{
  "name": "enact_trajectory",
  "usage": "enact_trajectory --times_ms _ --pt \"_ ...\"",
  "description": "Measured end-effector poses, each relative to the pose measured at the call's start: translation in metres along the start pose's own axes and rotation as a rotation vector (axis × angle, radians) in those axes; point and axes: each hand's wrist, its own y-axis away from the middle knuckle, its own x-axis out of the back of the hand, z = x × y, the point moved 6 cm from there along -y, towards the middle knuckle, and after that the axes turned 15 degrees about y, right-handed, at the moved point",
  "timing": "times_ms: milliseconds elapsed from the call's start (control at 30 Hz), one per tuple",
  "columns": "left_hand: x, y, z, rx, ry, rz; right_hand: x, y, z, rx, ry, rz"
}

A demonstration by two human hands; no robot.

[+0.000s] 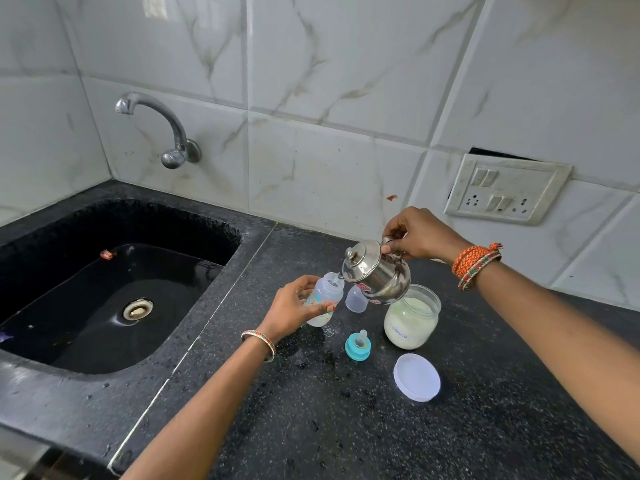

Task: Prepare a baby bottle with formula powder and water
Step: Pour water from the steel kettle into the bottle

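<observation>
My left hand (pixel 294 308) grips a clear baby bottle (pixel 325 299) with coloured print, held just above the black counter and tilted slightly. My right hand (pixel 419 233) holds the handle of a small steel kettle (pixel 377 275), tipped left so its spout is over the bottle's open mouth, and a thin stream of water runs in. An open glass jar of white formula powder (pixel 412 322) stands under the kettle's right side. The teal nipple ring (pixel 358 346) sits upright on the counter in front, and the clear bottle cap (pixel 356 299) stands behind the bottle.
The jar's white lid (pixel 416 377) lies flat on the speckled black counter (pixel 346 427). A black sink (pixel 114 296) with a drain lies to the left under a steel tap (pixel 156 126). A switch and socket plate (pixel 505 188) is on the tiled wall.
</observation>
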Motion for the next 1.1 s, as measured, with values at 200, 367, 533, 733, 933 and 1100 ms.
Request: enact_trajectory --times_ms 200,367,533,733,933,1100 --pt "-0.0030 0.0001 -0.0014 0.009 -0.022 -0.008 0.0024 -0.0009 0.0008 0.003 0.015 0.002" --pt "-0.0038 -0.0004 0.0000 0.011 -0.026 -0.005 0.0034 -0.0015 0.0008 0.004 0.038 -0.006" --pt "-0.0043 0.0006 -0.0004 0.010 -0.025 -0.008 0.0031 -0.0020 0.0008 0.010 0.069 0.005" --pt "-0.0030 0.0013 -0.0024 0.020 -0.023 -0.006 0.0021 -0.0027 0.0013 0.018 0.108 0.008" --pt "-0.0040 -0.0003 -0.0037 0.038 -0.036 -0.029 0.0022 -0.0003 0.0015 0.007 0.112 0.027" --pt "-0.0070 -0.0009 -0.0041 0.047 -0.034 -0.041 -0.0004 0.0020 0.0016 0.014 0.124 0.027"
